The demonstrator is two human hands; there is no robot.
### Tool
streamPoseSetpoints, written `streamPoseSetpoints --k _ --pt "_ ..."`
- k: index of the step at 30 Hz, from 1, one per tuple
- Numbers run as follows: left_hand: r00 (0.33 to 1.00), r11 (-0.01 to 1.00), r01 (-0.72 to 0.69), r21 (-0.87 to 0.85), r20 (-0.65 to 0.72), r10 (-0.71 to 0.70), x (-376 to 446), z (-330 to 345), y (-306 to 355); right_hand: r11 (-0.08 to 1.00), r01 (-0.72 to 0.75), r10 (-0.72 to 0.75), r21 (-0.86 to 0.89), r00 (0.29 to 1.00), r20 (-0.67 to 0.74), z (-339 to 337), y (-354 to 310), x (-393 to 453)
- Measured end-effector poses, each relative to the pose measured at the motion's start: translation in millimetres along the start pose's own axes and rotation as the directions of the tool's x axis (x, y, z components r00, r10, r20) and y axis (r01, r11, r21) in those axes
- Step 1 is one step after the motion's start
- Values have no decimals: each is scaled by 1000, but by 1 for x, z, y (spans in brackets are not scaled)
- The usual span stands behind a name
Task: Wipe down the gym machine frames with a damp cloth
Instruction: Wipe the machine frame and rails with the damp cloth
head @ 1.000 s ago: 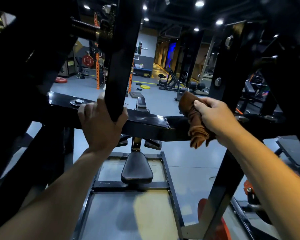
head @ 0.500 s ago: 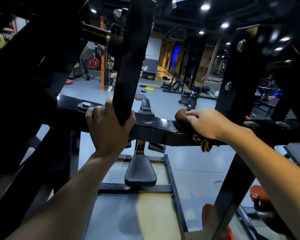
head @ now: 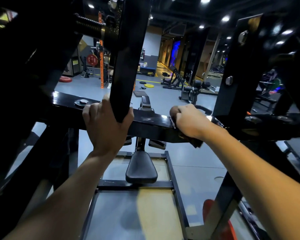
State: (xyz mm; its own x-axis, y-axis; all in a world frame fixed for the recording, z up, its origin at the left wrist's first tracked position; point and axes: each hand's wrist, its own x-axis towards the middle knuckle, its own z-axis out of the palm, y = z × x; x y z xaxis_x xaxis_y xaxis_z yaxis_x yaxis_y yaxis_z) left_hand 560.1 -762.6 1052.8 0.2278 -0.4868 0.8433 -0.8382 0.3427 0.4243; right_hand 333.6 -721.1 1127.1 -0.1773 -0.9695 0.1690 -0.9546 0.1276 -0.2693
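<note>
Right hand (head: pixel 189 121): fingers curled over a brown cloth (head: pixel 173 111), pressing it down on the top face of the black horizontal crossbar (head: pixel 149 121). Cloth mostly hidden under the hand; one rounded fold visible at the fingertips, one dark end hanging below the wrist over the near edge of the bar.

Left hand (head: pixel 105 126): wrapped around the lower end of the black angled lever arm (head: pixel 130 58), thumb on the right side, fingers on the left. Heel of the hand in front of the crossbar; contact with the bar cannot be determined.

Crossbar: glossy, running left to right between both hands, with a round bolt cap (head: pixel 81 102) on the top face just left of the left hand. Right end meeting a black upright post (head: pixel 232 70) fitted with two bolt heads.

Above the lever arm, upper left: threaded pivot shaft (head: pixel 89 26).

Below the crossbar, between the forearms: black padded seat (head: pixel 141 170) mounted on a black rectangular base frame (head: pixel 135 185) resting on the floor.

Lower right: red weight plate (head: pixel 208 208), partly hidden behind the post.

Background, well apart: grey gym floor with a yellow plate (head: pixel 149 85), an orange rack (head: pixel 101 63) with a red plate (head: pixel 92 60), and an incline bench (head: pixel 173 78).
</note>
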Motion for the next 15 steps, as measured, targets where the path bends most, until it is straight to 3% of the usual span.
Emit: streamPoseSetpoints --k 2,5,8,11,15 --pt "1000 1000 5 11 -10 -5 -1 2 0 996 10 -14 -85 998 -55 2 15 -19" --pt "1000 1000 21 23 -7 -21 -1 4 0 997 -63 57 -43 990 -126 -1 21 -10" --pt "1000 1000 17 23 17 -17 0 2 0 992 -121 121 -28 993 6 -7 2 22" --pt "1000 1000 15 16 2 -16 0 1 1 997 -75 76 -30 996 44 0 -10 36" --pt "1000 1000 -1 -4 -10 1 -1 1 -1 999 50 -50 -16 998 -26 6 1 0"
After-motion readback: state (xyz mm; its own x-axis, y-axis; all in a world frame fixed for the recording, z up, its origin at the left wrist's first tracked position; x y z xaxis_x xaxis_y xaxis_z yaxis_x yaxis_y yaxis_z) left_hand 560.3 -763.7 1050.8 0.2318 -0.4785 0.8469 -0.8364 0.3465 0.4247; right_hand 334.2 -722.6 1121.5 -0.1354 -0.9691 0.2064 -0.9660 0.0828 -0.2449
